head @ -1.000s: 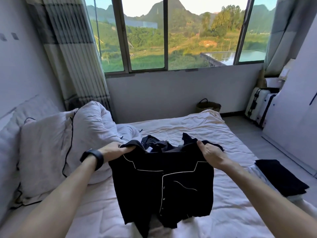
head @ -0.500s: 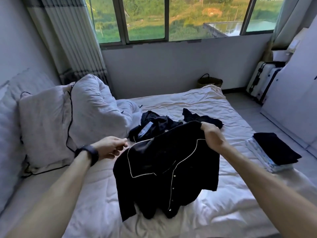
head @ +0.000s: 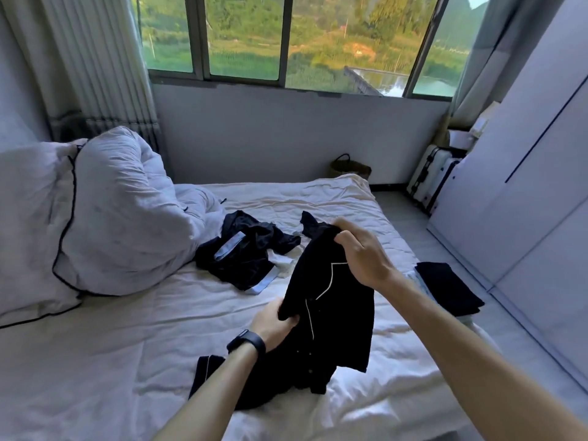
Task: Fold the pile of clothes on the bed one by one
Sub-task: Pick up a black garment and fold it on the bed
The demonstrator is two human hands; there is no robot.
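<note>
A black button shirt with white piping (head: 337, 316) hangs between my hands above the white bed (head: 127, 361), its hem and one sleeve trailing on the sheet. My right hand (head: 359, 249) grips its upper edge, held high. My left hand (head: 273, 321), a black band on its wrist, grips the shirt's lower left edge, close to the sheet. Behind the shirt lies a crumpled dark garment with light blue trim (head: 245, 253). A folded black garment (head: 448, 288) rests on a pale folded one at the bed's right edge.
A bunched white duvet with dark piping (head: 121, 211) and a pillow (head: 28, 224) fill the bed's left side. Past the bed's foot are a woven basket (head: 350, 168), a white suitcase (head: 429, 179) and wardrobe doors (head: 525, 186) on the right.
My left hand has dropped down and moved right along the shirt, so the shirt now hangs slanted instead of spread wide. The view has tilted lower toward the bed.
</note>
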